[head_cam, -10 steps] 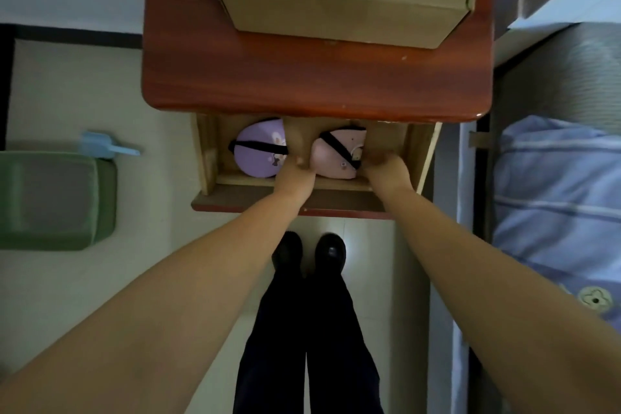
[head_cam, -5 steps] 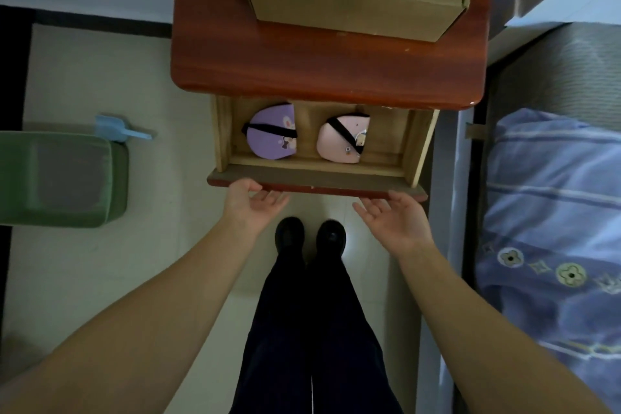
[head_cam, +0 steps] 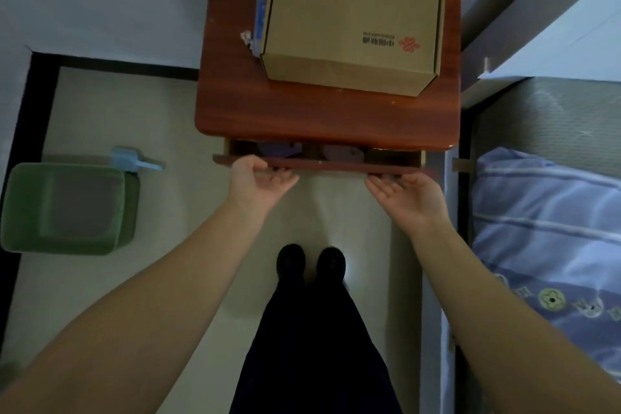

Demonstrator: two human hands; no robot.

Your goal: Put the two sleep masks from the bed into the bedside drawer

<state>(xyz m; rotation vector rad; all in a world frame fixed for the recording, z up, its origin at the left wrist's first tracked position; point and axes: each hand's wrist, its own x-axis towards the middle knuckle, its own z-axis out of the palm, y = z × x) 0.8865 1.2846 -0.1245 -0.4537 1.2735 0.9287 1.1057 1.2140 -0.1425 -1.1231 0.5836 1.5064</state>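
The bedside drawer [head_cam: 322, 165] of the red-brown nightstand [head_cam: 322, 117] stands only a narrow gap open. Inside that gap I see slivers of the purple sleep mask [head_cam: 279, 149] on the left and the pink sleep mask [head_cam: 342, 153] on the right; most of each is hidden under the tabletop. My left hand [head_cam: 258, 178] lies palm-up against the drawer front's left end, fingers under its lower edge. My right hand [head_cam: 406, 190] lies palm-up at the right end, fingertips touching the front. Neither hand holds anything.
A cardboard box [head_cam: 353, 13] fills most of the nightstand top, with a blue item [head_cam: 260, 13] beside it. A green bin [head_cam: 67, 208] and a blue scoop [head_cam: 131, 161] sit on the floor at left. The bed with blue bedding [head_cam: 551, 235] runs along the right. My feet [head_cam: 311, 262] are below the drawer.
Both hands came out of the drawer, leaving the two masks inside, moved to the drawer front and pushed it in. The drawer went from wide open to almost closed.
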